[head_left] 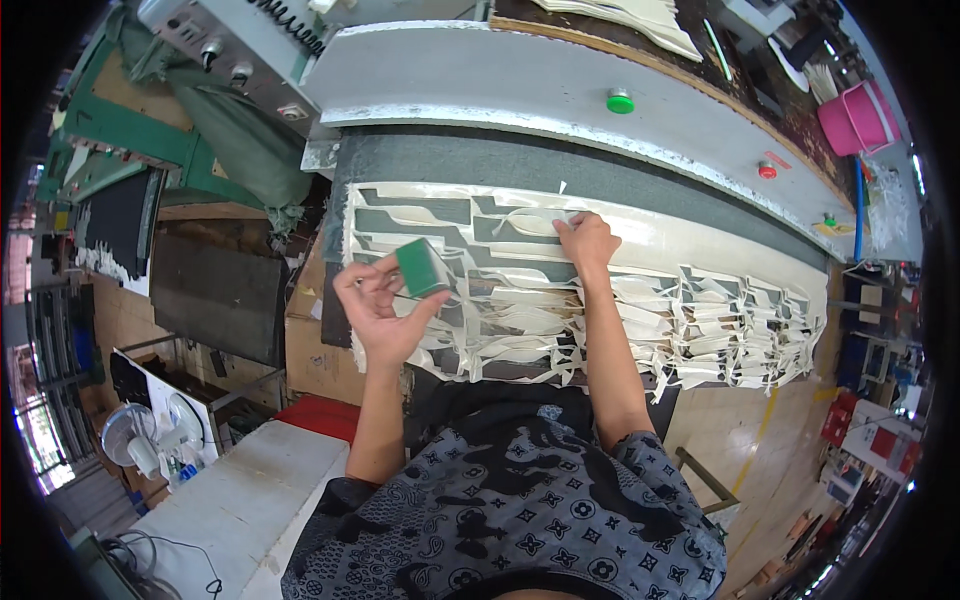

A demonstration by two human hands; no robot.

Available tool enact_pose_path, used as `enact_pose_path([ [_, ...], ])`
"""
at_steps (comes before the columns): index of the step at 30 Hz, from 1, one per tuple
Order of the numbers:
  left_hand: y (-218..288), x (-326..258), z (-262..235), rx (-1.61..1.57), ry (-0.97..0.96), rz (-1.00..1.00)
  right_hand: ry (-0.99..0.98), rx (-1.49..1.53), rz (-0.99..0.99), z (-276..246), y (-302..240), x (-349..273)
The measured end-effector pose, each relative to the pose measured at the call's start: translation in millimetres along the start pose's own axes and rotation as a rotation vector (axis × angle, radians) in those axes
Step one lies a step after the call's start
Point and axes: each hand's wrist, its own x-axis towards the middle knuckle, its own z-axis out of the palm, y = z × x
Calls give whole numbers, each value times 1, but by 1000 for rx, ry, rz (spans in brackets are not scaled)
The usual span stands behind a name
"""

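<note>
My left hand [378,318] grips a small block [422,268] with a green face and a paler side, held above the left part of the cut sheet. My right hand [590,243] has its fingers drawn together at the sheet's upper middle, at the end of a narrow oval strip [530,221]. Its fingertips partly hide what they pinch. Under both hands lies the cream-coloured sheet [690,240], cut into a web with long openings. Loose, tangled strips [720,350] crowd its near and right parts. A dark grey bed [450,155] shows through the gaps.
Beyond the bed runs a grey machine beam [480,80] with a green button [620,101] and a red button [767,171]. More cream sheets [640,22] lie on the shelf above, near a pink bucket [858,118]. A white-topped surface [240,490] stands at lower left.
</note>
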Motion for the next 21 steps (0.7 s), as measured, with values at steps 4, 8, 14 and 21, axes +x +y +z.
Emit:
enact_pose_path([
  [4, -1, -26, -4, 5, -24, -25, -53, 48, -13, -5, -2, 2],
  [8, 4, -43, -14, -56, 15, -49, 326, 338, -301, -19, 0, -40],
  [14, -1, -44, -26, 35, -66, -10, 191, 608, -382, -68, 2, -108],
  [21, 32, -26, -5, 239, -252, 56, 168, 358, -668, -94, -32, -169],
])
